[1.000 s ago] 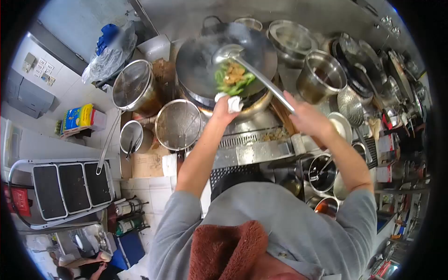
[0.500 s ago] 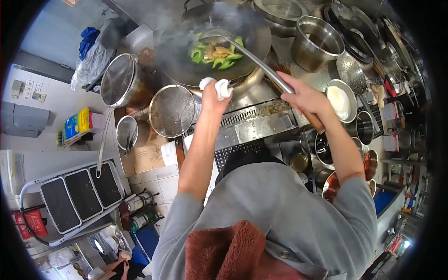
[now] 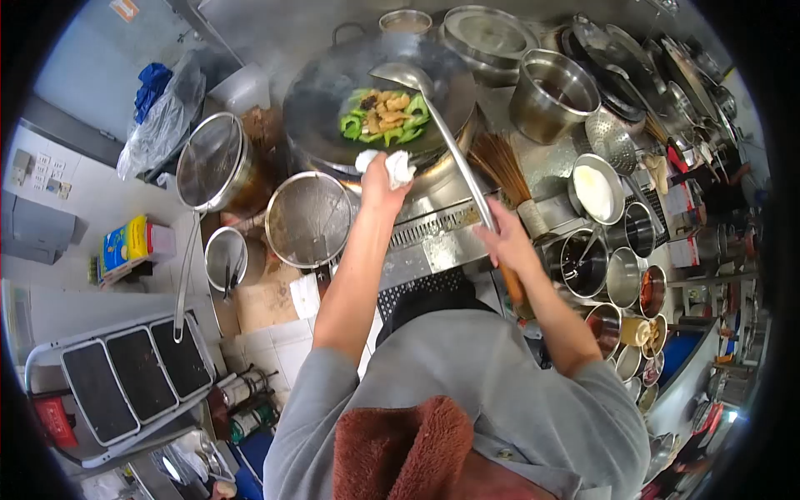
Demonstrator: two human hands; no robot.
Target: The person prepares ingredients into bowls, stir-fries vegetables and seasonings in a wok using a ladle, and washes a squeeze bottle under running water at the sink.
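Note:
A big dark wok (image 3: 312, 108) sits on the burner with green vegetable slices (image 3: 353, 127) and brownish pieces (image 3: 388, 110) in its middle, faint steam above. My left hand (image 3: 385, 175) is closed around a white cloth (image 3: 400, 167) at the wok's near rim; the part it grips is hidden. A long ladle (image 3: 454, 150) with a wooden handle end is held in my right hand (image 3: 508, 242), low on its shaft. The ladle's bowl (image 3: 404, 77) is over the right far side of the wok, above the food.
Left of the wok stand a pot with a strainer (image 3: 210, 162), a round mesh strainer (image 3: 308, 218) and a small pot (image 3: 225, 254). On the right are a bamboo brush (image 3: 504, 171), a tall steel pot (image 3: 554, 96), a bowl of white contents (image 3: 595, 192) and several seasoning containers (image 3: 623, 279).
My right hand has drawn back toward my body and the ladle has swung more upright, its bowl rising off the food. The food is gathered into a pile. The view has shifted slightly.

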